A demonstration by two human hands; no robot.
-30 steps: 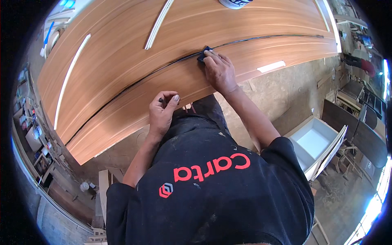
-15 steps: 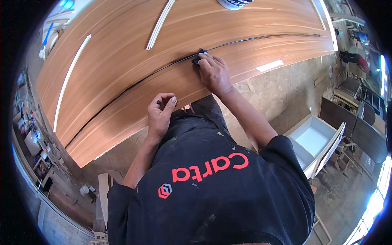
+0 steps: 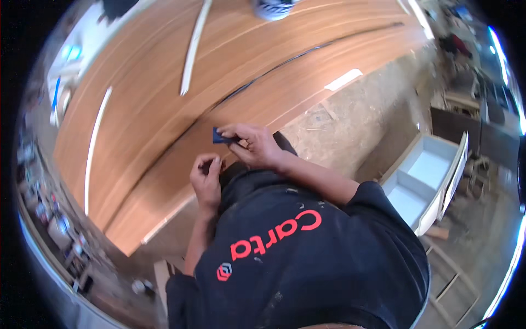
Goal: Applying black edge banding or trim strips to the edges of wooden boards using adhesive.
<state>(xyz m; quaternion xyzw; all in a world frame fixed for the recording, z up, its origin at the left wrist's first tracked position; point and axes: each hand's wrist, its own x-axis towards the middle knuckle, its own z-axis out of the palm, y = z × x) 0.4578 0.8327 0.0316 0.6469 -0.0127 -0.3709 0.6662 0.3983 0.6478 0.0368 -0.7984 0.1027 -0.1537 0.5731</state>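
Note:
My right hand (image 3: 253,146) pinches a small dark blue block (image 3: 221,136) at its fingertips, held just over the near edge of a long wood-veneer panel (image 3: 164,109). A dark seam (image 3: 263,77) runs along the panel beyond the block. My left hand (image 3: 206,178) is just left of and below the right, fingers curled in, next to the panel's near edge; nothing shows in it. My black shirt with red lettering fills the lower middle.
Two thin white strips (image 3: 192,49) (image 3: 93,142) lie on the panel, and a round can (image 3: 271,7) stands at its far side. A white open drawer box (image 3: 427,175) stands on the dusty floor (image 3: 350,126) to the right. Clutter lines the left rim.
My right hand has drawn back from the dark seam toward my body, still with the blue block. My left hand has stayed by the panel edge. The view has tilted.

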